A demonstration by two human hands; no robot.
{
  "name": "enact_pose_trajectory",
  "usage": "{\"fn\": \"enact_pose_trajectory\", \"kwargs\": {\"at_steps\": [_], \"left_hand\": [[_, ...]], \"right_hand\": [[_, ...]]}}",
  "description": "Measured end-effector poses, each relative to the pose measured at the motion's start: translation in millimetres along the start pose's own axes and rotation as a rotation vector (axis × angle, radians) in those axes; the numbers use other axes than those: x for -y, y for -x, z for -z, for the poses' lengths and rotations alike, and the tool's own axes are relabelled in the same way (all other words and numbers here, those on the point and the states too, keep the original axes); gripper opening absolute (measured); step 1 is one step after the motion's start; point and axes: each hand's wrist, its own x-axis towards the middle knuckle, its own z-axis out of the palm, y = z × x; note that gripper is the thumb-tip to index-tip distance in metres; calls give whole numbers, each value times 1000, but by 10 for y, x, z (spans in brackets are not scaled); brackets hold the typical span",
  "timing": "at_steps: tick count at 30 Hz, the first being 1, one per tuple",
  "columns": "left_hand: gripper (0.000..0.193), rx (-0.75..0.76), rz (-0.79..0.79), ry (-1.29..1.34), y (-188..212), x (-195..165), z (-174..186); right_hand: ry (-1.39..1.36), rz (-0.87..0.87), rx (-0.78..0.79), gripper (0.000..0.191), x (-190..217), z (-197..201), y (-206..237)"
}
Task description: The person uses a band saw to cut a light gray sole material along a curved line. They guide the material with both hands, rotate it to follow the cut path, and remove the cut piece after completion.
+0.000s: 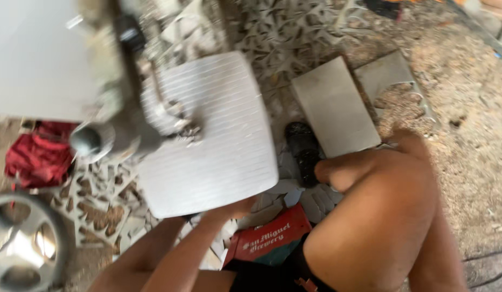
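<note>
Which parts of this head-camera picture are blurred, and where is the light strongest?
Head view: the ribbed white tile and the grey tool in front of it are motion-smeared; the grey slab is sharper; strongest light on the sandy ground at right; the left hand is soft-edged.

Around the ribbed white tile [208, 135] room is tight: a blurred metal cutting machine [121, 108] overlaps its left edge, and a bent bare knee [380, 205] crowds its right side. Below the tile a red crate [275, 238] and white shards [294, 189] block the ground. Past the tile's upper right, beyond two flat grey tiles [335, 105], open sandy ground [467, 92] leaves free passage.
</note>
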Motion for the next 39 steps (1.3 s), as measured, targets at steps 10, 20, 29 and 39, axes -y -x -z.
{"fn": "enact_pose_trajectory", "kwargs": {"at_steps": [10,20,29,39], "left_hand": [[42,-388,-46,1003,-2196,-1951,524],[57,-285,21,1504,-2833,-2632,866],[58,89,-101,1433,-2355,-2553,1005],[54,-144,-349,1114,-1183,-1786,721]], "right_hand": [[-245,-603,-85,64,-10,-364,-452],[-450,-651,-77,59,166,-290,-1165],[-607,-190,-479,23,-219,95,-972],[-388,201,-450,24,-916,1095,-49]]}}
